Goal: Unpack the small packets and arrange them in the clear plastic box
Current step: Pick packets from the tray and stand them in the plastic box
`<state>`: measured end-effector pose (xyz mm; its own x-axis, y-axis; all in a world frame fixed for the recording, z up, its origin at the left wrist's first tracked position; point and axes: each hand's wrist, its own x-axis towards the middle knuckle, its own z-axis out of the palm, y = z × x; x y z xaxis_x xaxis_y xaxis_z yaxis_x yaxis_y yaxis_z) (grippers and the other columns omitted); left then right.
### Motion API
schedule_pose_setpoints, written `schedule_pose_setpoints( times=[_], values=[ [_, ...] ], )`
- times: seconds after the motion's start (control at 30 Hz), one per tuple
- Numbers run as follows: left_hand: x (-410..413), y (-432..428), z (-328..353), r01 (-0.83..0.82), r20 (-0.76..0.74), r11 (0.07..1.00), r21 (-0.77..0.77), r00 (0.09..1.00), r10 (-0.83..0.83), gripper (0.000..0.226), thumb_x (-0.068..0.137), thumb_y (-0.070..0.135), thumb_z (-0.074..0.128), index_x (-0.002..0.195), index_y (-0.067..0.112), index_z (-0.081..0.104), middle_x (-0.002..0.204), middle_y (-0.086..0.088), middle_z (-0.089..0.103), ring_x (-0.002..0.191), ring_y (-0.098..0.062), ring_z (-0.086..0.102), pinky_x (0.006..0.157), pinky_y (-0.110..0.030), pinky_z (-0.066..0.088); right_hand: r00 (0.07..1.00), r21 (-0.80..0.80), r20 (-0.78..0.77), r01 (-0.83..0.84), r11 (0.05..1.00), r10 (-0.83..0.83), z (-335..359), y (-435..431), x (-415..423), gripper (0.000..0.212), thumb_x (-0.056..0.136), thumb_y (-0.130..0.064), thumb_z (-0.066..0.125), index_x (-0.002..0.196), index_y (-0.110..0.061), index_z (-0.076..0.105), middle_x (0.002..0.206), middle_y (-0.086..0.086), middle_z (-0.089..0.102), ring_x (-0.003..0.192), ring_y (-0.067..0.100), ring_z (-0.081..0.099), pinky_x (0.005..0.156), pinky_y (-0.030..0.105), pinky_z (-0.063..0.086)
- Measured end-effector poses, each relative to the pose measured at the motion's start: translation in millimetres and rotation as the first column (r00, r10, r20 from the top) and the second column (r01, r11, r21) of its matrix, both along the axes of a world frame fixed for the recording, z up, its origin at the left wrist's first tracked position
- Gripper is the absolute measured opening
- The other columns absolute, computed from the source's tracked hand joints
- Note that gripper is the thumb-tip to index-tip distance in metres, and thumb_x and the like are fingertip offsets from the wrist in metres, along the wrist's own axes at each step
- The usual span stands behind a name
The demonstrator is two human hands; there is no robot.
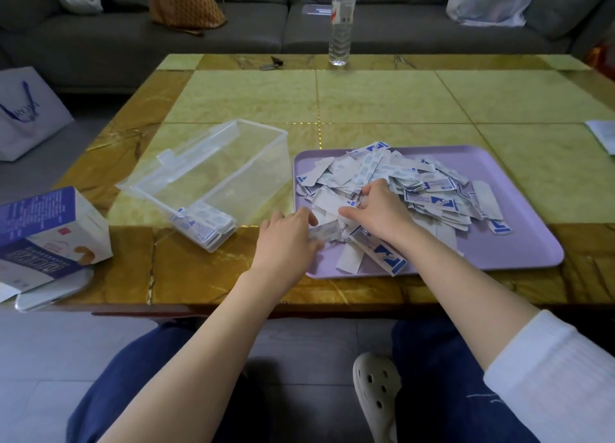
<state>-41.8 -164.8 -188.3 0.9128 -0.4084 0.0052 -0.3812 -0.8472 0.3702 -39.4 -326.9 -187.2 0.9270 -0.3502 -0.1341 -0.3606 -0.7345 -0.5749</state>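
A heap of small white and blue packets [422, 190] lies on a lilac tray [519, 243]. A clear plastic box [233, 163] stands tilted to the tray's left, with a short row of packets [203, 224] stacked at its near end. My left hand [286, 239] is at the tray's near left corner and pinches a packet [324, 231] at the heap's edge. My right hand [376, 209] lies on the heap with curled fingers gathering packets beneath it.
An opened blue and white carton [46, 229] lies at the table's near left beside the clear lid [50, 293]. A water bottle [341, 23] stands at the far edge, keys [271, 64] lie near it, and a paper [604, 136] is at the right edge.
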Motion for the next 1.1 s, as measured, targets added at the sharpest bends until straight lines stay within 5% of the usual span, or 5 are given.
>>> schedule_pose_setpoints(
  times=[0.4, 0.53, 0.7, 0.93, 1.1],
  values=[
    [14.0, 12.2, 8.4, -0.202, 0.048, 0.971, -0.131, 0.977, 0.21, 0.021, 0.097, 0.026, 0.038, 0.083, 0.012, 0.043, 0.069, 0.0, 0.045, 0.066, -0.026, 0.045, 0.049, -0.032, 0.026, 0.99, 0.147, 0.142, -0.028, 0.989, 0.007, 16.3, 4.6, -5.2, 0.026, 0.082, -0.023, 0.07, 0.103, -0.012, 0.06, 0.095, 0.005, 0.065, 0.084, 0.017, 0.059, 0.073, 0.027, 0.045],
    [12.8, 4.0, 2.2, -0.149, 0.018, 0.986, -0.08, 0.988, 0.151, 0.027, 0.098, 0.028, 0.036, 0.088, 0.009, 0.053, 0.078, -0.005, 0.054, 0.072, -0.027, 0.051, 0.056, -0.031, 0.035, 0.985, 0.039, -0.036, -0.167, 0.985, 0.169, 12.3, 10.4, -13.6, 0.032, 0.082, -0.035, 0.069, 0.106, -0.013, 0.064, 0.101, 0.005, 0.066, 0.093, 0.022, 0.062, 0.084, 0.036, 0.05],
    [7.6, -7.1, -3.7, -0.103, 0.032, 0.994, -0.024, 0.994, 0.104, 0.022, 0.098, 0.024, 0.036, 0.082, 0.013, 0.047, 0.081, -0.005, 0.051, 0.071, -0.026, 0.048, 0.06, -0.032, 0.037, 0.977, -0.113, -0.132, -0.185, 0.976, 0.17, -0.3, 19.7, -6.5, 0.054, 0.072, -0.057, 0.069, 0.104, -0.015, 0.057, 0.076, -0.005, 0.051, 0.08, 0.022, 0.055, 0.054, 0.028, 0.034],
    [10.8, -6.5, -2.3, -0.13, 0.078, 0.99, -0.058, 0.988, 0.134, 0.023, 0.099, 0.021, 0.033, 0.093, 0.01, 0.052, 0.082, -0.007, 0.057, 0.075, -0.028, 0.054, 0.062, -0.033, 0.038, 0.988, -0.179, -0.051, -0.155, 0.971, 0.148, -1.7, 18.0, -2.7, 0.027, 0.091, -0.039, 0.055, 0.077, -0.016, 0.05, 0.081, 0.003, 0.056, 0.076, 0.027, 0.054, 0.051, 0.03, 0.032],
    [15.1, -1.1, -0.6, -0.205, 0.012, 0.962, -0.179, 0.978, 0.211, 0.028, 0.101, 0.028, 0.026, 0.096, 0.01, 0.047, 0.086, -0.007, 0.054, 0.077, -0.027, 0.052, 0.063, -0.034, 0.036, 0.988, -0.061, 0.114, -0.1, 0.993, 0.106, 15.1, 14.5, -10.8, 0.043, 0.095, -0.035, 0.049, 0.127, -0.006, 0.045, 0.107, 0.011, 0.065, 0.095, 0.029, 0.061, 0.077, 0.036, 0.047]
  ],
)
